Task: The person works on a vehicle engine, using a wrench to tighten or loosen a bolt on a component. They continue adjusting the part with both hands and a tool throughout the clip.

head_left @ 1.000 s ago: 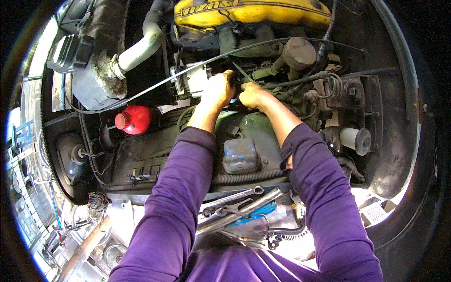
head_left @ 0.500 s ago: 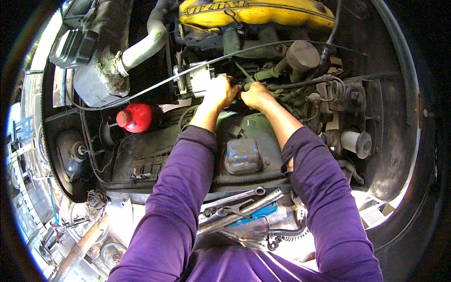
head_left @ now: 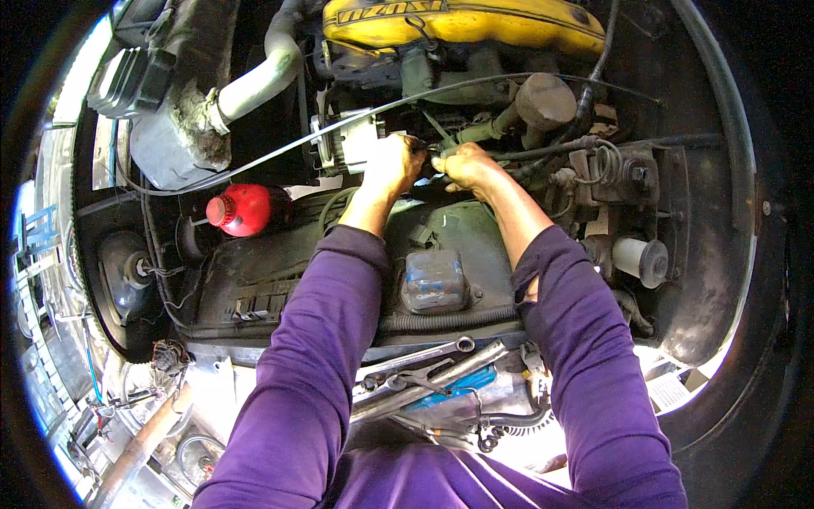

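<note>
both the left hand (head_left: 393, 171) and the right hand (head_left: 470, 171) curl in toward a small dark part (head_left: 430, 164) between them, right of the silver alternator (head_left: 349, 141). its direction and long axis are hidden; whether either hand clamps it, i cannot tell.

We see the left hand (head_left: 397, 165) and right hand (head_left: 465, 168) side by side, the alternator (head_left: 352, 144) just left of them. Behind them is the cover (head_left: 475, 25), with the pipe (head_left: 263, 85) to its left. The canister (head_left: 547, 102) sits behind and right of the right hand; the bottle (head_left: 244, 210) lies left, nearer us. Before the hands, we find the box (head_left: 435, 282), then the hose (head_left: 449, 321), then the wrench (head_left: 415, 359).
</note>
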Motion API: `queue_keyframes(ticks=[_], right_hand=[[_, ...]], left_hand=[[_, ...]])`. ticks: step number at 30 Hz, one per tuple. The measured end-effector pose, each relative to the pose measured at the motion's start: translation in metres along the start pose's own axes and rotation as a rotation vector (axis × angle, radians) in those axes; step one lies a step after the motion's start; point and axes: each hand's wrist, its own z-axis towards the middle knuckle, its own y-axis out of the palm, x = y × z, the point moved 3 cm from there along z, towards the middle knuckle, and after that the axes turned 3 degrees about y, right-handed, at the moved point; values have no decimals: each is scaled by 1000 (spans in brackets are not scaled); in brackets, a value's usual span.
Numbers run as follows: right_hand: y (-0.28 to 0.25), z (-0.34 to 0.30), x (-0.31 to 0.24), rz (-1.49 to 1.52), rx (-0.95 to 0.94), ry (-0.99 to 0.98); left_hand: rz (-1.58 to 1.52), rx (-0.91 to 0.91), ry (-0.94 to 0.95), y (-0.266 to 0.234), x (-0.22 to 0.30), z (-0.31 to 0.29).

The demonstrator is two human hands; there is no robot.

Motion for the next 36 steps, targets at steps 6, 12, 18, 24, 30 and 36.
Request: queue_keyframes(ticks=[6,12,18,24,30,36], right_hand=[[-12,-5,-5,77,-275,27],[-9,2,-8,131,-133,-40],[-9,6,-5,337,-88,-46],[-19,6,-4,290,-22,-100],[-9,22,3,-15,22,-187],[-8,24,5,-353,171,-230]], left_hand=[[43,-89,22,2,-2,-1],[25,-103,-24,5,-7,3],[-177,-8,60,-5,5,-5],[-159,-135,-20,-14,19,-8],[-182,-208,-27,-11,17,-7],[-254,-119,-146,5,-11,10]])
